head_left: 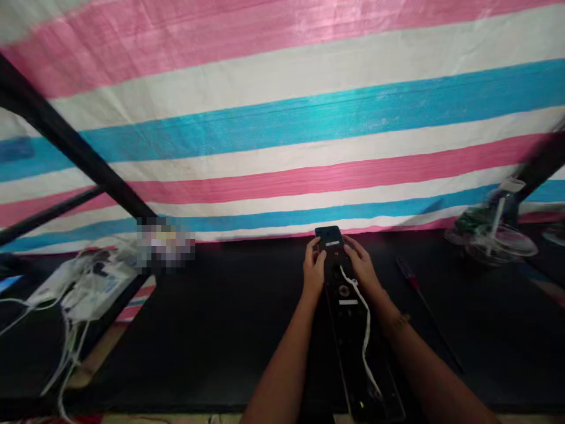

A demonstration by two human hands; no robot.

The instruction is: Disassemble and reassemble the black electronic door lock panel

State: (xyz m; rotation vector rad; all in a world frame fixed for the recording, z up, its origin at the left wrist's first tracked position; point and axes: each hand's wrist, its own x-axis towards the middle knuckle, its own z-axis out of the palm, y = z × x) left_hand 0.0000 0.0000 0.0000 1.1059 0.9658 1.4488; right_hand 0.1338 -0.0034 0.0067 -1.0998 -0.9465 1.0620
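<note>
One panel (348, 359), white cord (367, 335) on top, pointed toward the tabletop's (229, 324) far edge, left hand (313, 271) and right hand (362, 268) grasping opposite sides, presumably for steadiness.

Left hand (314, 265) and right hand (362, 262) were ungloved, fingers uncovered. Both forearms (285, 362) were bare down to the bottom of view. Thin brownish-gold band (402, 320) sat around right wrist area; finer detail too blurred to read.
</note>
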